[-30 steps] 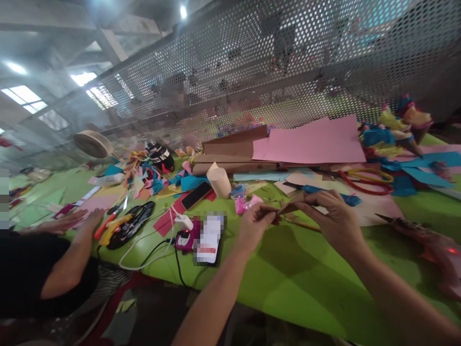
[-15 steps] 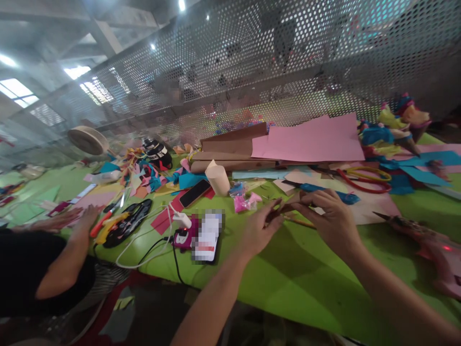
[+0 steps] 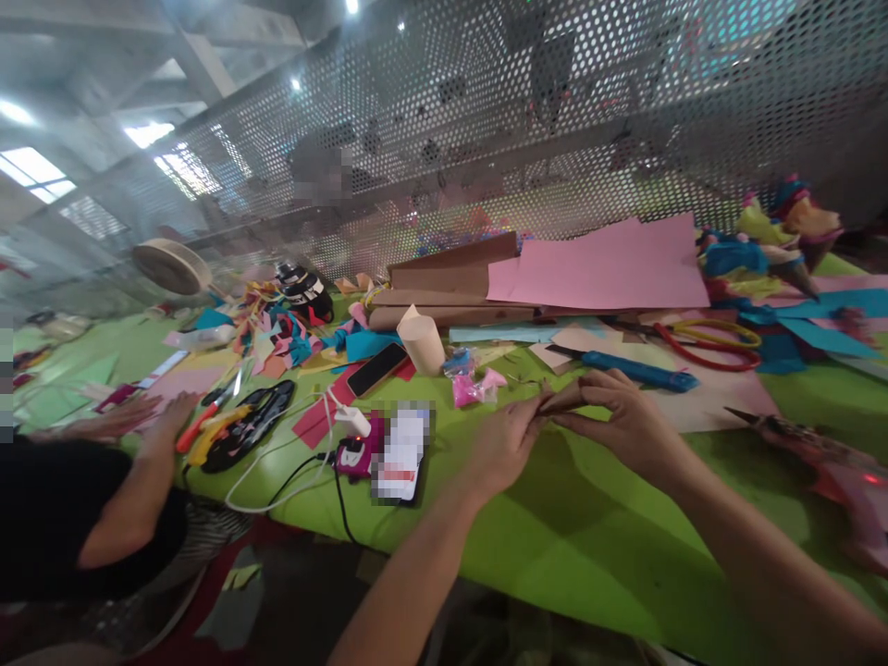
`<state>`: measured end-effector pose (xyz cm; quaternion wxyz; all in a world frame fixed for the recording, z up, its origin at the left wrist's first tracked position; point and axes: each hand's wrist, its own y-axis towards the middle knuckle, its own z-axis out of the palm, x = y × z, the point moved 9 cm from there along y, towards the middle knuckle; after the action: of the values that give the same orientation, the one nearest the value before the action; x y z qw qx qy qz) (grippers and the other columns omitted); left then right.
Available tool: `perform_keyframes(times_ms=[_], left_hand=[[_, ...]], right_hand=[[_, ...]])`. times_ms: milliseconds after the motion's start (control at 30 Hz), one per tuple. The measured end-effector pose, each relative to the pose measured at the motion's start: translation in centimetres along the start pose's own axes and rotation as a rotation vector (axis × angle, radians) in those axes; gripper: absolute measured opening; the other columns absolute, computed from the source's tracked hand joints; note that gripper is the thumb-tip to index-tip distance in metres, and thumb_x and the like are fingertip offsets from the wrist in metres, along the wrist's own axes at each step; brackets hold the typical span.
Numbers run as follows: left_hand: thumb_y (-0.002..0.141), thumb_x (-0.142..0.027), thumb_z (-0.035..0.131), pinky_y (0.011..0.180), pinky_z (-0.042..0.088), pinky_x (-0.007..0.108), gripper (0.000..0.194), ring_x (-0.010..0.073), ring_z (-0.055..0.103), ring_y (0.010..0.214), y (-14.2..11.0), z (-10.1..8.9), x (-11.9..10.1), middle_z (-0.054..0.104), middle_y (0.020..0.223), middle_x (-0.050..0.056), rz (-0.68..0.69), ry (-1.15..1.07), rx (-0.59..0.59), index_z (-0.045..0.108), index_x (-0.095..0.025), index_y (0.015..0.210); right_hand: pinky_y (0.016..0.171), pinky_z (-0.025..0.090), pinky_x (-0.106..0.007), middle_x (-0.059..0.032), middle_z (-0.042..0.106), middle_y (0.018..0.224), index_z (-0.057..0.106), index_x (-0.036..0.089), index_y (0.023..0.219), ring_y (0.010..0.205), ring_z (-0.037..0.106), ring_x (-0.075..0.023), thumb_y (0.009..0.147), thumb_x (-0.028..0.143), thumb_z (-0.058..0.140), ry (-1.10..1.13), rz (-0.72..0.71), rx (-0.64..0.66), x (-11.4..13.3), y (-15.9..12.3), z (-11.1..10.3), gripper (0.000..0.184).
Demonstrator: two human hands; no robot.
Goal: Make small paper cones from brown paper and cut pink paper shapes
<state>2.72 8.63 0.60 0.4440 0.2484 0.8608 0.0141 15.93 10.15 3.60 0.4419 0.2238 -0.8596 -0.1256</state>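
Over the green table (image 3: 589, 555), my two hands meet with fingertips close together. A small brown strip (image 3: 565, 398), perhaps paper, shows between them; most of it is hidden by fingers. My left hand (image 3: 505, 444) is closed, its fingers pinching the strip's left end. From the other side my right hand (image 3: 624, 421) grips the strip between thumb and fingers. Just beyond the hands lie a small pink plastic packet (image 3: 475, 387) and a blue-handled cutter (image 3: 635, 370). A pink glue gun (image 3: 832, 472) with a red light lies to the right.
Left of my hands are a lit phone (image 3: 402, 453), a purple power strip (image 3: 357, 453) with cables, and a dark phone (image 3: 376, 370). A paper roll (image 3: 421, 342) stands behind. Red-handled scissors (image 3: 708, 347) and pink sheets (image 3: 603, 264) lie farther back. A co-worker's arm (image 3: 139, 499) rests at left.
My hands have come closer together, and my left fingers now point toward the right hand. Less of the brown strip shows between them.
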Motion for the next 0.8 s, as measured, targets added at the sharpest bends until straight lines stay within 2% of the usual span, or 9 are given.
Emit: perform_keyframes(times_ms=[167, 400, 633, 800], left_hand=[[0.103, -0.034, 0.042, 0.095, 0.055, 0.049, 0.039, 0.0322, 0.068, 0.110, -0.01, 0.33, 0.72, 0.072, 0.123, 0.014, -0.041, -0.001, 0.010, 0.060, -0.022, 0.136], [0.101, -0.026, 0.044, 0.097, 0.053, 0.050, 0.037, 0.0328, 0.067, 0.114, -0.01, 0.19, 0.50, 0.071, 0.125, 0.014, -0.017, -0.001, 0.003, 0.060, -0.022, 0.134], [0.103, -0.032, 0.044, 0.092, 0.053, 0.045, 0.032, 0.0306, 0.068, 0.105, 0.13, 0.00, 0.61, 0.073, 0.117, 0.012, -0.061, -0.054, -0.009, 0.065, -0.021, 0.124], [0.104, -0.037, 0.040, 0.084, 0.051, 0.038, 0.032, 0.0264, 0.066, 0.096, 0.14, -0.13, 0.91, 0.073, 0.108, 0.010, -0.133, -0.056, 0.013, 0.065, -0.020, 0.117]], right_hand=[[0.078, 0.043, -0.046, -0.0066, 0.067, 0.081, 0.083, 0.036, 0.080, 0.084, 0.059, -0.0274, 0.091, 0.063, 0.058, -0.048, -0.026, -0.071, -0.19, -0.13, -0.30, 0.038], [0.079, 0.041, -0.046, -0.0061, 0.063, 0.078, 0.083, 0.035, 0.079, 0.083, 0.056, -0.0268, 0.092, 0.061, 0.057, -0.054, -0.016, -0.140, -0.16, -0.44, -0.44, 0.038], [0.078, 0.042, -0.044, -0.0052, 0.063, 0.080, 0.082, 0.034, 0.081, 0.083, 0.058, -0.0260, 0.092, 0.061, 0.057, -0.050, -0.024, -0.151, -0.21, -0.34, -0.48, 0.039], [0.078, 0.043, -0.043, -0.0056, 0.065, 0.083, 0.080, 0.031, 0.082, 0.085, 0.058, -0.0269, 0.092, 0.065, 0.055, 0.006, 0.034, -0.133, -0.61, -0.35, -0.62, 0.044]])
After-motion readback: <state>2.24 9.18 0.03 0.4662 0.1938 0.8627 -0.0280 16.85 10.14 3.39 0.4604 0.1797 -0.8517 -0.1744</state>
